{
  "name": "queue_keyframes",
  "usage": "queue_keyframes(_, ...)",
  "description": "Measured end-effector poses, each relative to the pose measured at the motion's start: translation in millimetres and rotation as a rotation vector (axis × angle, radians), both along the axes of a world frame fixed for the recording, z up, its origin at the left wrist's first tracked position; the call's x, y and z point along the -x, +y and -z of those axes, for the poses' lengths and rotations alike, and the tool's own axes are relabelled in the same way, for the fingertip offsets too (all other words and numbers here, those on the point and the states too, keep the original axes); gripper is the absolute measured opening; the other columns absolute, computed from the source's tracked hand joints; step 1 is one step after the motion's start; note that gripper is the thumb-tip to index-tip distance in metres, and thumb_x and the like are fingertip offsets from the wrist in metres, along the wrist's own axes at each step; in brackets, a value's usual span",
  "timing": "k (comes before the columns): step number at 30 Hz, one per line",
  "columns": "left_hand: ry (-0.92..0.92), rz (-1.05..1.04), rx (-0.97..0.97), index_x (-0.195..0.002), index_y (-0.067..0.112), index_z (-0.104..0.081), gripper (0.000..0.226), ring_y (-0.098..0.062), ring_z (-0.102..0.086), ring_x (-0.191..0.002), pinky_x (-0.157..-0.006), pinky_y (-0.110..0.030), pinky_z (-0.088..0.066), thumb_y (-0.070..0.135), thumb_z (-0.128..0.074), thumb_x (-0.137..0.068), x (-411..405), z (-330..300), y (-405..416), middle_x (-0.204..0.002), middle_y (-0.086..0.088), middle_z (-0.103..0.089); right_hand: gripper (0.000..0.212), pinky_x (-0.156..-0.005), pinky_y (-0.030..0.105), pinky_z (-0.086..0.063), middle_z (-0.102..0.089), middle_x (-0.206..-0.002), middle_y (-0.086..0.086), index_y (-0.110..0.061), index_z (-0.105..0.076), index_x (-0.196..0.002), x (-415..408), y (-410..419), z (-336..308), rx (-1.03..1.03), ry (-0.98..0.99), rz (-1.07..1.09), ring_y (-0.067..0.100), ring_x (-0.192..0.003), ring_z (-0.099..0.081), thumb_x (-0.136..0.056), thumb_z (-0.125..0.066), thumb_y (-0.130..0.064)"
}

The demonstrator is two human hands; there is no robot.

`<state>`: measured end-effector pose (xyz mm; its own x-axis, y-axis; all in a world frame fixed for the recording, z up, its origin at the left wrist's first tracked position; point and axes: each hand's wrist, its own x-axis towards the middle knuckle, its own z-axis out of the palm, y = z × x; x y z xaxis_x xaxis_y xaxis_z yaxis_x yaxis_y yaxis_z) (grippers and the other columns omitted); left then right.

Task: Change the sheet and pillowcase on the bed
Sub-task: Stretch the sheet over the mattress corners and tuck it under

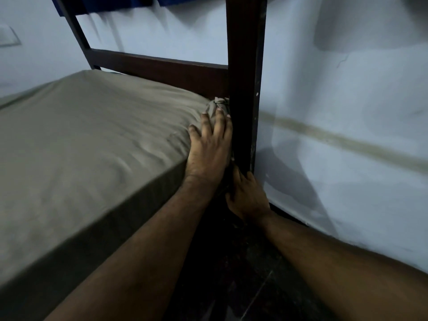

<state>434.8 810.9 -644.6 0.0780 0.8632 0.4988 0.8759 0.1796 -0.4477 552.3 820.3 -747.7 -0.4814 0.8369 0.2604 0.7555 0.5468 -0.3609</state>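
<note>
Flat and open, our left hand [209, 144] presses the sheet [92, 140] onto the mattress corner with straight fingers, just below 1 bunched knot [217, 105] of cloth against the post [243, 89]. Our right hand [246, 195] sits lower, fingers bent in at the post's foot where the sheet edge hangs, but we cannot tell whether it grips anything. We count 1 olive sheet covering the bed, 1 dark rail [157, 66], 2 hands, and no writing we can read.
</note>
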Motion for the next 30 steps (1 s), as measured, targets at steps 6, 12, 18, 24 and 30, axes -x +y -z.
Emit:
queue_keyframes(6, -0.016, 0.022, -0.014, -0.159, 0.009, -0.012, 0.071, -0.043, -0.027, -0.147, -0.106, -0.060, -0.037, 0.039, -0.043, -0.102, 1.5, 0.5, 2.8, -0.166, -0.016, -0.013, 0.084, -0.091, 0.049, -0.043, -0.032, -0.153, 0.032, 0.009, -0.018, -0.153, 8.0, 19.3, 3.9, 0.102, -0.044, -0.003, 0.048, -0.113, -0.050, -0.087, -0.020, -0.043)
queue_keyframes(12, -0.031, 0.020, -0.011, -0.158, 0.009, -0.020, 0.075, -0.044, -0.030, -0.145, -0.104, -0.062, -0.037, 0.043, -0.047, -0.097, -0.4, -3.0, 2.8, -0.165, -0.016, -0.019, 0.049, -0.073, 0.040, -0.047, -0.061, -0.115, 0.020, -0.005, -0.038, -0.143, -8.1, -4.1, 20.4, -0.073, 0.082, -0.122, 0.038, -0.093, -0.059, -0.099, -0.050, -0.024)
queue_keyframes(18, -0.035, 0.004, 0.019, -0.159, 0.010, -0.012, 0.075, -0.043, -0.025, -0.147, -0.107, -0.062, -0.034, 0.042, -0.042, -0.098, -2.5, -5.0, -3.1, -0.167, -0.016, -0.011, 0.053, -0.086, 0.043, -0.048, -0.052, -0.133, 0.012, -0.011, -0.038, -0.145, -21.1, 7.9, 17.1, -0.016, -0.084, -0.113, 0.034, -0.113, -0.052, -0.103, -0.041, -0.042)
queue_keyframes(24, -0.123, -0.006, 0.063, -0.159, 0.009, -0.009, 0.082, -0.040, -0.027, -0.146, -0.111, -0.059, -0.032, 0.038, -0.053, -0.095, -7.6, -19.6, -5.7, -0.165, -0.015, -0.016, 0.049, -0.067, 0.037, -0.041, -0.064, -0.118, 0.016, -0.020, -0.037, -0.151, -15.4, 6.9, 11.3, 0.032, -0.195, 0.076, 0.038, -0.096, -0.065, -0.106, -0.030, -0.037)
queue_keyframes(30, -0.090, 0.005, -0.035, -0.156, 0.009, -0.020, 0.082, -0.038, -0.040, -0.135, -0.106, -0.058, -0.037, 0.042, -0.054, -0.089, -2.3, -8.6, 0.2, -0.156, -0.014, -0.034, 0.039, -0.088, 0.039, -0.047, -0.067, -0.123, 0.013, -0.014, -0.059, -0.127, 8.0, 17.3, -3.9, 0.121, -0.372, 0.103, 0.035, -0.111, -0.065, -0.107, -0.033, -0.034)
